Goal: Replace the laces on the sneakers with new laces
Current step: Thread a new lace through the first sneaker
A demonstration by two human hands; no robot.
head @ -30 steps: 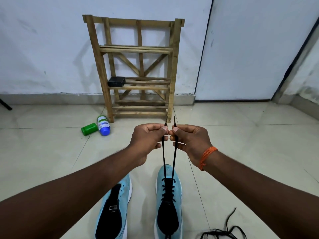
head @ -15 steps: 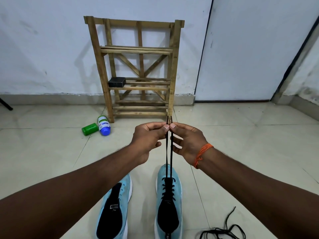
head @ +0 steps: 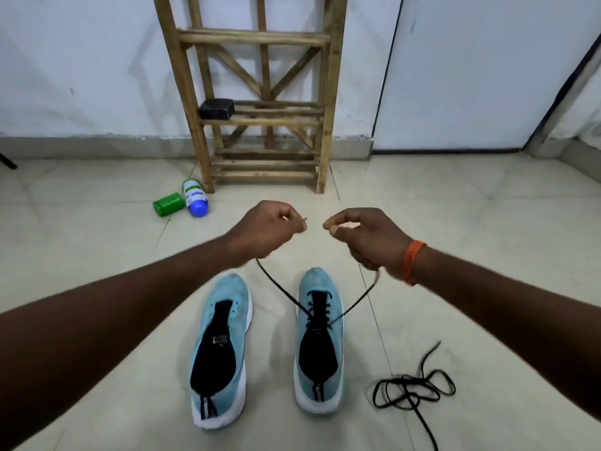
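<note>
Blue sneakers (head: 224, 346), two; hands (head: 270, 227), two

2 bare forearms reach in from the bottom corners, with no sleeves showing anywhere along them. The left hand (head: 270, 229) wears nothing: no ring, watch or band can be seen. The right hand (head: 367, 237) is also bare, but its wrist carries 1 orange thread band (head: 412, 261), made of several thin strands wound together, sitting snug just behind the hand. No other clothing or jewellery shows.
</note>
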